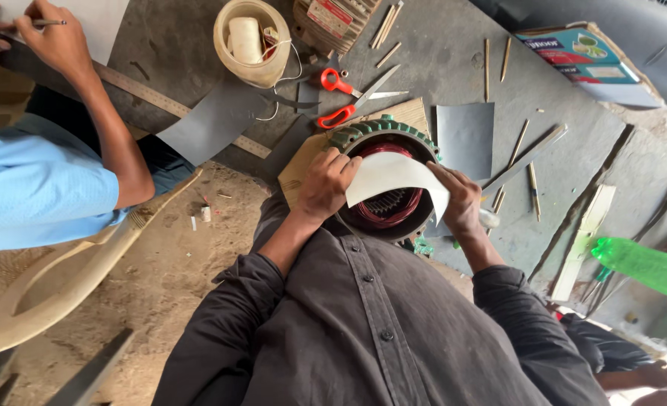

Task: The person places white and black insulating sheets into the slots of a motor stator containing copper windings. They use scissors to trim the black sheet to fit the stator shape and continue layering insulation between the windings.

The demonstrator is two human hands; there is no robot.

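Note:
A round green motor stator (384, 132) with red copper windings inside rests on a wooden board in front of me. A curved sheet of white insulation paper (393, 174) lies across its opening. My left hand (327, 184) grips the paper's left edge against the stator rim. On the stator's right side, my right hand (460, 197) pinches the paper's right edge.
Red-handled scissors (348, 95), grey paper sheets (465, 139), thin wooden sticks and a cream tub with twine (250, 41) lie on the dark bench. A green plastic bottle (642, 267) sits right. A person in a light blue shirt (40, 180) marks paper at left along a ruler.

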